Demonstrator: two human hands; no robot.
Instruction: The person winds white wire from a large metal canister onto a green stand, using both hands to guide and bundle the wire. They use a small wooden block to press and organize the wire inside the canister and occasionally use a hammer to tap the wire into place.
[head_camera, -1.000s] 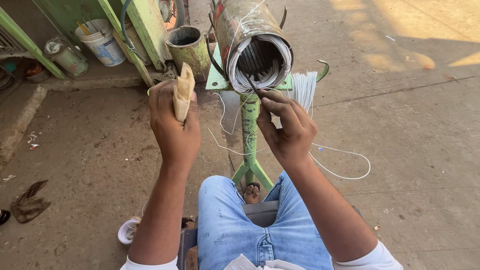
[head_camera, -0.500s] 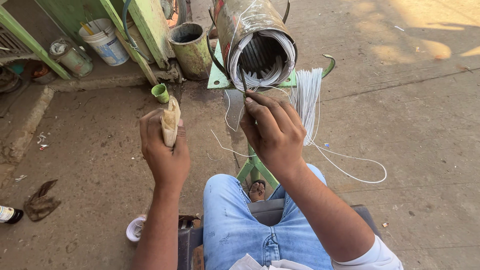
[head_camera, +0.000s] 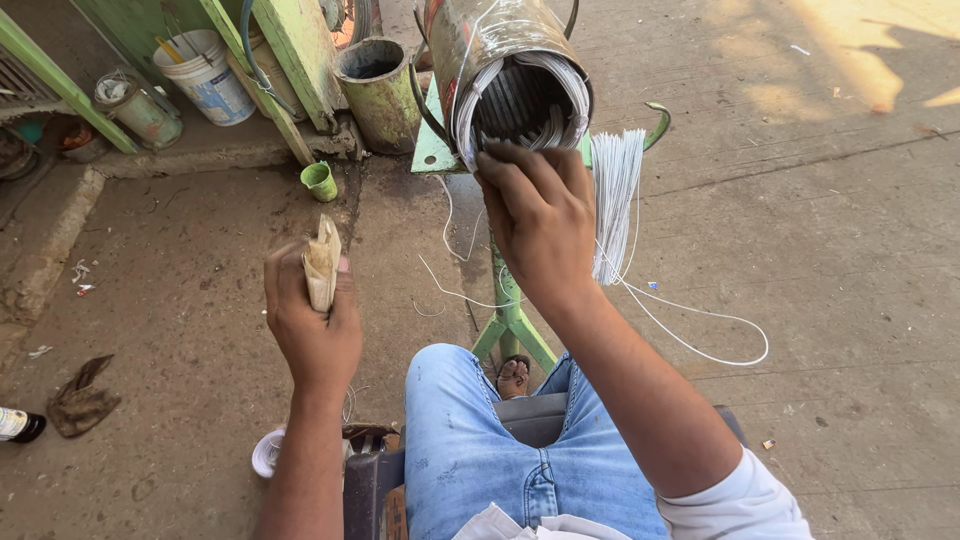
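A metal cylinder lined with white strips lies on a green stand in front of me. My right hand is up at the cylinder's open end, fingertips pressed on the strips at its lower rim. My left hand is lower and to the left, closed around a flat tan wooden piece held upright. A bundle of white strips hangs beside the cylinder, and a loose white strand trails on the concrete floor.
A small green cup, a dirty green pot, a white bucket and a tin stand at the back left by green frame posts. A rag lies at left. My jeans-clad knees are below.
My left hand with the wooden piece has dropped away from the cylinder, down and left. My right hand has risen to the cylinder's mouth. The view has shifted closer.
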